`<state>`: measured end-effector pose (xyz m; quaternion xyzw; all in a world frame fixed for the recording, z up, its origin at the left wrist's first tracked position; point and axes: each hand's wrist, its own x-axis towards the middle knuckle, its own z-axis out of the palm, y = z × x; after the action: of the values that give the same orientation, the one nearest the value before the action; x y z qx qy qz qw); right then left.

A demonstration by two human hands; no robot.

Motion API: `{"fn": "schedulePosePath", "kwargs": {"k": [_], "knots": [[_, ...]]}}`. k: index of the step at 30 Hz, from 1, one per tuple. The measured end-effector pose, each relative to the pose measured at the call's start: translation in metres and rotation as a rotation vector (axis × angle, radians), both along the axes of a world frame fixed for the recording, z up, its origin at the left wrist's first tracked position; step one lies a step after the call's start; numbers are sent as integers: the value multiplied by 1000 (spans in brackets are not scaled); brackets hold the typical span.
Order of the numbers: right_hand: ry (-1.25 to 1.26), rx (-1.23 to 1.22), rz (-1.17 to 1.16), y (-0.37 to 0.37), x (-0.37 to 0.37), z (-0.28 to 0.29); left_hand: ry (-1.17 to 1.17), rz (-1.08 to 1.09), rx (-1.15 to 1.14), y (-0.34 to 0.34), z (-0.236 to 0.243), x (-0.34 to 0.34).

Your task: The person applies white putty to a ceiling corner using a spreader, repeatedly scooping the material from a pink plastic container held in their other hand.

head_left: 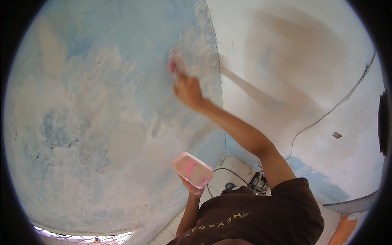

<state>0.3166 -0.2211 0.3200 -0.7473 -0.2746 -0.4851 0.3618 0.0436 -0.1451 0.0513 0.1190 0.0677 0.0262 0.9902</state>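
Note:
My right hand is closed on a blurred pink tool, raised against the patchy light-blue and off-white wall just left of the corner; the tool's exact shape is too smeared to tell. Low in the middle, my left hand grips a rectangular pink-rimmed tray from underneath, with pale beige paste and pink smears in it.
The white right-hand wall carries a loose cable and a small chipped spot. Below are floor tiles, a dark cluttered object and a dark hose or cord. A latticed opening shows at lower left.

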Motion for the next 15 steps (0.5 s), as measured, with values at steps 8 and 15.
{"fn": "schedulePosePath", "kwargs": {"k": [8,15], "knots": [[43,241,-163,-86,10,41,-39,-10,-32,4,-6,4],[-119,-51,-217,-29,59,53,11,-4,-41,-11,10,8]]}}
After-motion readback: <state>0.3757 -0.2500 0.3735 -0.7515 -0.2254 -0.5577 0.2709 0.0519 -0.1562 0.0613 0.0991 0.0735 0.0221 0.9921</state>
